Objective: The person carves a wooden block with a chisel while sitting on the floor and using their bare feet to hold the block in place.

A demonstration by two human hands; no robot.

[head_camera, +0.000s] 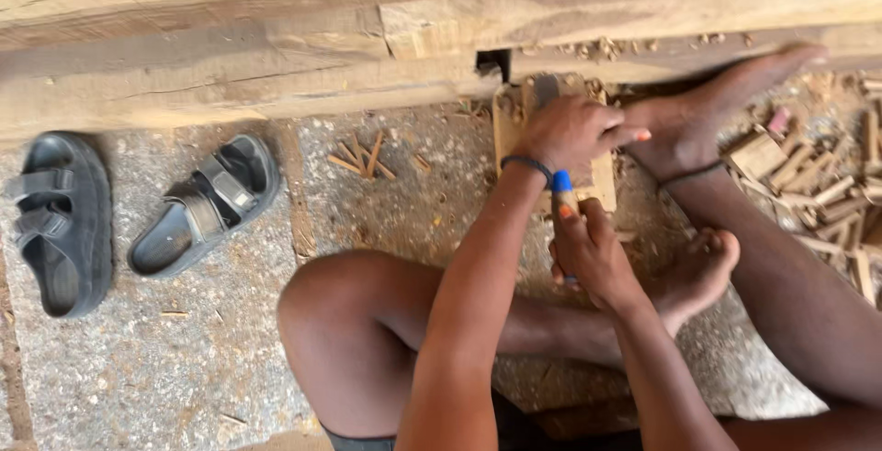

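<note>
I sit on rough stone ground with my legs folded. My left hand (571,131), with a dark band on its wrist, presses down on the top of a small upright wooden block (599,185) that stands against a big timber beam (276,56). A grey piece shows just above its fingers; I cannot tell what it is. Just below, my right hand (588,251) is closed round a tool with a blue handle (561,182), which points up toward the block. One bare foot (726,93) lies beside the block and the other (703,263) sits next to my right hand.
Two dark strapped sandals (55,217) (207,203) lie at the left on the stone. A heap of several short cut wood pieces (827,194) fills the right side. Thin wood slivers (363,157) lie left of the block. A square notch (493,62) is cut in the beam.
</note>
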